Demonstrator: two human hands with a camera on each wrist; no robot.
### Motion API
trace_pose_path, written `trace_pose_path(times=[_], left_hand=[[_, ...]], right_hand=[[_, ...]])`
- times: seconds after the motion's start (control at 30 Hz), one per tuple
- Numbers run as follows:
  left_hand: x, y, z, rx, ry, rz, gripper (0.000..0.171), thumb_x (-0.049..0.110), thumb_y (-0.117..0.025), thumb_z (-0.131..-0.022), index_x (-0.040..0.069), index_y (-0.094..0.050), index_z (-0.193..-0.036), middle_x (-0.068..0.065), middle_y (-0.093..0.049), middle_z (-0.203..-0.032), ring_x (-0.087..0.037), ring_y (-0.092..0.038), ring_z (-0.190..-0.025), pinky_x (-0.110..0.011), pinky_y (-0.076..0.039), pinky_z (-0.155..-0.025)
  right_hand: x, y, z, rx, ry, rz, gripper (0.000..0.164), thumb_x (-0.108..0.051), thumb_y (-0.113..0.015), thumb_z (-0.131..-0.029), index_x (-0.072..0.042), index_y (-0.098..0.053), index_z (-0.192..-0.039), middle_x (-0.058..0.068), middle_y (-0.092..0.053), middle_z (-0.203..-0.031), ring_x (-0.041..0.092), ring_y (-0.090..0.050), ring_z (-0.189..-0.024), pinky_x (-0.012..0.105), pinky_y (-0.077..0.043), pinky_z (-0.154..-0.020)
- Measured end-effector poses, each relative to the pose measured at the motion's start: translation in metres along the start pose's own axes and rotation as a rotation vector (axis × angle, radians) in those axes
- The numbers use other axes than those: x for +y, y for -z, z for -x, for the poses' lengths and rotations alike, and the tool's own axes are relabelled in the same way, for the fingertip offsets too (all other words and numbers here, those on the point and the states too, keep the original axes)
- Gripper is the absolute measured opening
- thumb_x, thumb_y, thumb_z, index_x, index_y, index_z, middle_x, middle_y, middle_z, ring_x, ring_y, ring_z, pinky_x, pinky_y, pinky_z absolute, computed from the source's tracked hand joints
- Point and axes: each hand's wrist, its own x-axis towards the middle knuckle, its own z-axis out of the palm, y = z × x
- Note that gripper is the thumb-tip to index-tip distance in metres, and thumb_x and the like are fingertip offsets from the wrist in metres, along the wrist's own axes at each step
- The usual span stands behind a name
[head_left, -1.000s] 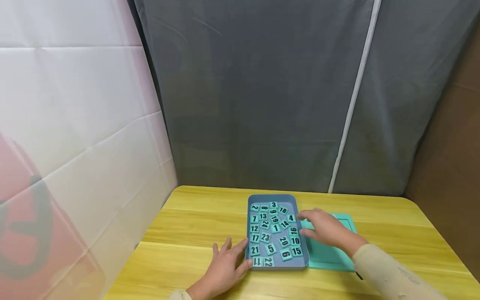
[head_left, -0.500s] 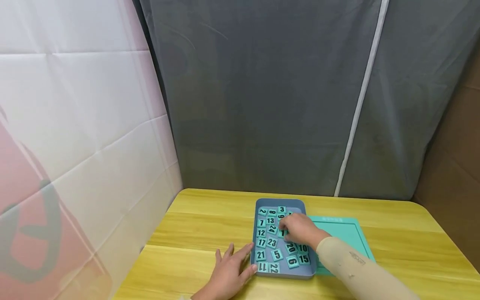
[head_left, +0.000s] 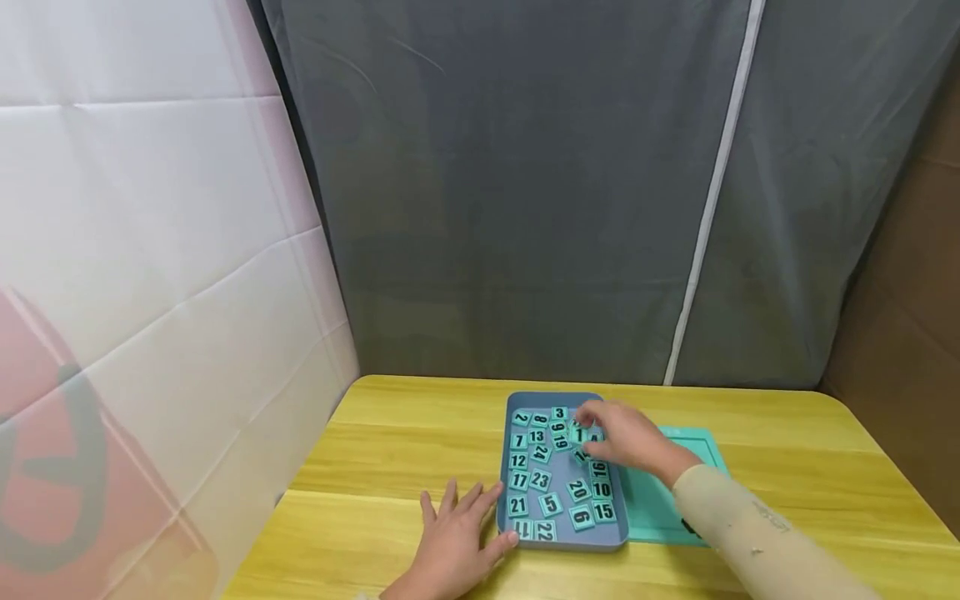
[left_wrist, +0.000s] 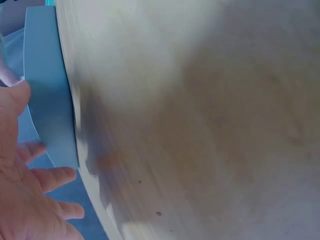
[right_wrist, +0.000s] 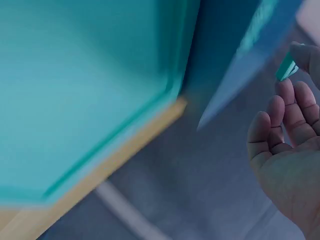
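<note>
In the lower middle, green tiles (head_left: 540,480) are bearing black numbers: 3, 7, 13, 12, 17, 23, 21, 5, 20, 10, 6 and 15, while 2, 8, 24, 19 and 22 are lying turned. A tile marked 1 (head_left: 578,436) is showing in the right hand (head_left: 630,435). Print on the lower-right sleeve (head_left: 750,525) is proving illegible.
</note>
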Motion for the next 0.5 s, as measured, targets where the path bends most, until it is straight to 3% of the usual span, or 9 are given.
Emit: trace_pose_path(times=[0.1, 0.17, 0.3, 0.5], left_hand=[[-0.003, 0.003, 0.003, -0.002, 0.022, 0.002, 0.071, 0.066, -0.059, -0.087, 0.029, -0.047, -0.147, -0.016, -0.053, -0.146, -0.057, -0.031, -0.140, -0.085, -0.006, -0.104], [-0.007, 0.005, 0.005, -0.001, 0.036, -0.010, 0.071, 0.066, -0.060, -0.087, 0.030, -0.048, -0.147, -0.016, -0.054, -0.145, -0.058, -0.032, -0.140, -0.085, -0.007, -0.104], [-0.014, 0.009, 0.008, 0.007, 0.063, -0.039, 0.072, 0.067, -0.061, -0.085, 0.030, -0.049, -0.145, -0.015, -0.055, -0.145, -0.057, -0.033, -0.140, -0.084, -0.007, -0.105], [-0.017, 0.006, 0.006, -0.002, 0.056, -0.048, 0.072, 0.069, -0.059, -0.085, 0.031, -0.048, -0.146, -0.016, -0.055, -0.144, -0.058, -0.034, -0.138, -0.085, -0.007, -0.104]], right_hand=[[0.025, 0.019, 0.006, 0.058, -0.083, -0.018, 0.044, -0.018, -0.080, -0.083, -0.011, -0.062, -0.122, 0.001, -0.068, -0.108, 0.025, -0.063, -0.105, 0.048, -0.055, -0.095], [0.040, 0.020, 0.008, 0.051, -0.126, -0.013, 0.046, -0.014, -0.080, -0.083, -0.008, -0.061, -0.124, 0.004, -0.068, -0.107, 0.026, -0.063, -0.104, 0.049, -0.054, -0.095], [0.055, 0.006, 0.007, -0.029, -0.149, -0.003, 0.048, -0.011, -0.080, -0.082, -0.008, -0.059, -0.125, 0.004, -0.068, -0.106, 0.023, -0.063, -0.099, 0.048, -0.055, -0.094], [0.050, -0.015, 0.000, -0.068, -0.127, 0.064, 0.046, -0.010, -0.081, -0.081, -0.012, -0.061, -0.123, 0.002, -0.070, -0.106, 0.019, -0.064, -0.097, 0.048, -0.054, -0.095]])
